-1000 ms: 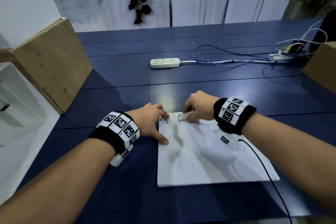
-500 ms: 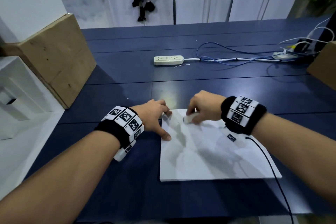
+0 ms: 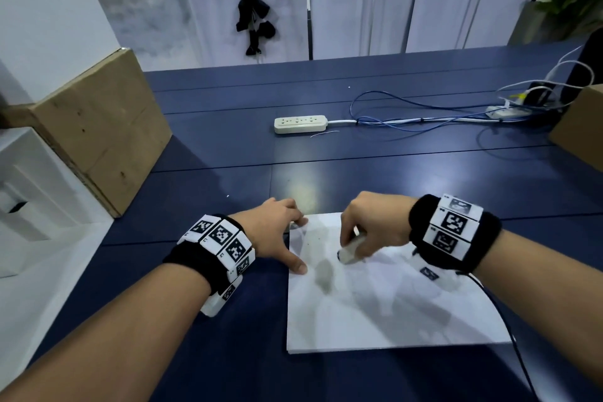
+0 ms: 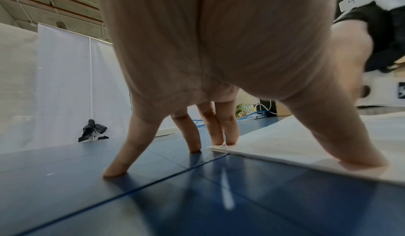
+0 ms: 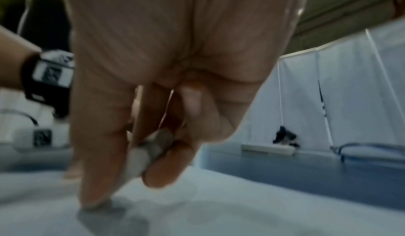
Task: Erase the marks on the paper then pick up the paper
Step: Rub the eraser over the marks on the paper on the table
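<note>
- Clearly, the right hand (image 3: 372, 225) was curled round a small whitish eraser (image 3: 350, 250), pinched between the thumb and the fingers (image 5: 162, 168); the eraser's lower end sat at the fingertips, on or just above the sheet, and blur in the right wrist view hid which.
- Beneath those fingertips lay the paper (image 3: 391, 313), flat on the blue table (image 3: 228, 153), its far left corner just beside the left hand's fingers.
- Meanwhile the left hand (image 3: 274, 232) was spread, holding nothing: in the left wrist view the thumb (image 4: 359, 154) pressed on the sheet's left edge, two fingertips touched its far corner, and the other two fingers stood on the table just beyond the corner.
- Between the left thumb and the eraser tip a grey smudge (image 3: 324, 274) showed on the sheet, with a few faint specks nearer the left fingertips.
- Well beyond both hands' fingers a power strip (image 3: 300, 124) lay on the table, and a cardboard box (image 3: 98, 130) stood far off to the left of the left hand.
</note>
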Motion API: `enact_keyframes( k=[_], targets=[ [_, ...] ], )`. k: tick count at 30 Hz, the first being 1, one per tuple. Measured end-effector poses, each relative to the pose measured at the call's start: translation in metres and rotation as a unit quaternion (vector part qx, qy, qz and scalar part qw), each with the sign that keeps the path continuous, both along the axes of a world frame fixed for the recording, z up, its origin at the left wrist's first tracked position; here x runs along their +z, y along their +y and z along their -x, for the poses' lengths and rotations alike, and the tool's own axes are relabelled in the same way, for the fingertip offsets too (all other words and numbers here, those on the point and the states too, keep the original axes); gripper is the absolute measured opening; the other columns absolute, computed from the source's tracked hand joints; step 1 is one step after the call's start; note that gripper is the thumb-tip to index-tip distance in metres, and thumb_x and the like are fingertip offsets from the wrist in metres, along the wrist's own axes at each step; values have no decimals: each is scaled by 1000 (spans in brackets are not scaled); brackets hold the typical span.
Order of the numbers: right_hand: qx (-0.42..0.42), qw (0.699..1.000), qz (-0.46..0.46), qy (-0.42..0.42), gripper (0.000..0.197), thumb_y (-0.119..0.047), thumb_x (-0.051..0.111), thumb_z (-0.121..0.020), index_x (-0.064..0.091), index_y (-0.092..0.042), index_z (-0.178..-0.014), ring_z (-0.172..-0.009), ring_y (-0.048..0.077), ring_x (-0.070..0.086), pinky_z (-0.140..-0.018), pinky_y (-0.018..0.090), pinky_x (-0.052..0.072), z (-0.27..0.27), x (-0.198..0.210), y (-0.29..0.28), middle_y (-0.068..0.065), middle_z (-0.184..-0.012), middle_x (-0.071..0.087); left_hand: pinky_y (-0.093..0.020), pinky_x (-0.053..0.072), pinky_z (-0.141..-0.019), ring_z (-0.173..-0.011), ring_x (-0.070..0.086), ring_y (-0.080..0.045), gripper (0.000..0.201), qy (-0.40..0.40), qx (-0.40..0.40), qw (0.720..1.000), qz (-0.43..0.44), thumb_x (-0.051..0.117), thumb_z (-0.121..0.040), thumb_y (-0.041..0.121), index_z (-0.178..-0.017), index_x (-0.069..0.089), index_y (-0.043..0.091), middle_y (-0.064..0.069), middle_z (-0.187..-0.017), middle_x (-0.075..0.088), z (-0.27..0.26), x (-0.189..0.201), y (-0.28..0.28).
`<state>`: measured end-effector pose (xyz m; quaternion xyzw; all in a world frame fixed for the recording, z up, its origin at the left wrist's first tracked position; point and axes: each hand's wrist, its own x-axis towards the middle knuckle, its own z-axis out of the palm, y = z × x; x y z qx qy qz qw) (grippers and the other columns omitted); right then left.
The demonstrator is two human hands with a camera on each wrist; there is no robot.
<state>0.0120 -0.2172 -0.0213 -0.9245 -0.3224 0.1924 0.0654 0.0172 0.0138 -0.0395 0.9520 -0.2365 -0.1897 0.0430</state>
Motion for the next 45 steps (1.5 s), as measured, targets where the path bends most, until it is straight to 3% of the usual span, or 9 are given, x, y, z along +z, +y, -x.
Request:
enact_keyframes(
  k=[7, 16, 21, 27, 31, 34, 37, 41, 45],
  targets=[
    [-100, 992, -54, -57, 16, -34, 73, -77, 75, -22, -88, -78, 21, 67, -70, 32, 57, -35, -5, 4, -4, -76, 69, -38, 45, -100, -110, 38, -12, 96, 4, -1, 1000, -3, 80, -58, 71, -138, 50, 26, 16, -119, 42, 1, 2, -1],
    [-21, 999, -41, 14, 22, -38, 78, -70, 76, -29, -90, -66, 7, 61, -62, 19, 48, -6, -6, 0, -20, -63, 62, -36, 44, -101, -112, 39, -12, 97, 5, 1, 1000, -13, 80, -58, 70, -137, 50, 25, 16, -119, 42, 1, 6, -4],
    [-109, 990, -72, -60, 25, -28, 76, -73, 77, -20, -96, -83, 17, 67, -70, 25, 51, -38, -7, -2, -3, -86, 74, -36, 44, -100, -107, 38, -11, 96, 1, 1, 1000, -14, 81, -58, 69, -137, 50, 24, 16, -115, 40, 2, 6, -4],
    [-40, 997, -51, 49, 50, -64, 55, -56, 73, -26, -83, -58, 14, 63, -54, 26, 52, 6, -1, -9, -14, -60, 66, -37, 44, -101, -107, 37, -10, 97, 4, 5, 1000, -11, 81, -57, 70, -137, 49, 24, 16, -116, 41, 0, 4, -2],
    [-72, 996, -55, 6, 26, -46, 70, -76, 71, -20, -84, -43, 19, 59, -42, 27, 51, -13, 1, -3, -7, -63, 69, -39, 45, -99, -108, 38, -11, 96, 3, 2, 1000, -19, 80, -56, 71, -135, 51, 25, 15, -116, 42, 1, 4, -4],
    [-102, 993, -53, -33, 17, -37, 70, -82, 69, -20, -83, -47, 20, 60, -47, 30, 54, -25, 0, -3, 3, -75, 70, -38, 45, -99, -107, 38, -12, 96, 3, 0, 1000, -15, 80, -57, 71, -136, 51, 25, 14, -118, 42, 1, 3, -3],
    [-43, 998, -46, -8, 28, -44, 67, -73, 71, -21, -88, -67, 15, 62, -62, 28, 51, -10, -3, -6, -3, -80, 72, -38, 45, -99, -107, 37, -12, 96, 2, 1, 1000, -15, 80, -57, 71, -135, 51, 24, 14, -118, 43, 0, 3, -2],
    [-6, 999, -22, 45, 43, -57, 61, -60, 72, -28, -91, -69, 11, 64, -66, 30, 56, 7, -6, -8, -9, -76, 71, -38, 45, -100, -110, 39, -12, 98, 4, 1, 1000, -15, 81, -56, 70, -136, 51, 23, 14, -118, 43, 1, 4, -3],
    [-72, 995, -59, -46, 22, -33, 72, -77, 74, -22, -95, -85, 19, 67, -75, 31, 54, -29, -6, -4, -4, -85, 71, -36, 45, -98, -109, 39, -12, 96, 1, -3, 1000, -12, 81, -57, 71, -135, 51, 24, 14, -117, 43, 1, 6, -4]
  ],
)
